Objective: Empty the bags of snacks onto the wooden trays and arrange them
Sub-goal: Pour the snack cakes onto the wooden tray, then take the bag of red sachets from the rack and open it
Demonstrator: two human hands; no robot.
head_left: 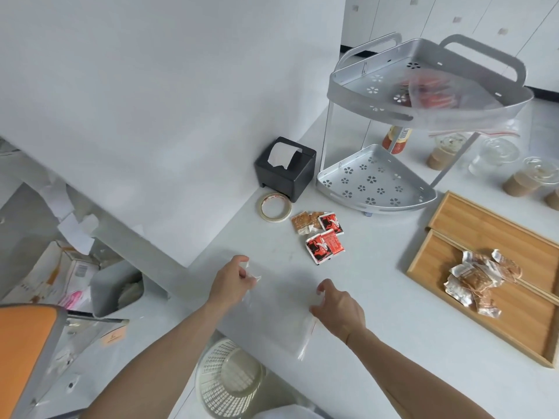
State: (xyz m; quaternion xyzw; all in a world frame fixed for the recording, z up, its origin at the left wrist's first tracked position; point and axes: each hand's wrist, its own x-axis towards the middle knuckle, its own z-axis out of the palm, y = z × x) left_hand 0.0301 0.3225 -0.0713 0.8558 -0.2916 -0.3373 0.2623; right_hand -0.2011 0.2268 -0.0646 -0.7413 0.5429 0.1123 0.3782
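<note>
Left hand (231, 278) pinching clear bag (281, 309) corner near table (378, 343) edge, right hand (340, 308) fingers curled on bag, packets (322, 237) beyond, tray (484, 297) right

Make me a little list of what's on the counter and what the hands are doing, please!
left hand: pinches a corner of the clear bag
right hand: fingers curled over the bag's other side
clear bag: flat on the counter, looks empty
red packets: loose on the counter, not on a tray
wooden tray: holds a pile of pale snack packets
top shelf: another bag of snacks
</note>
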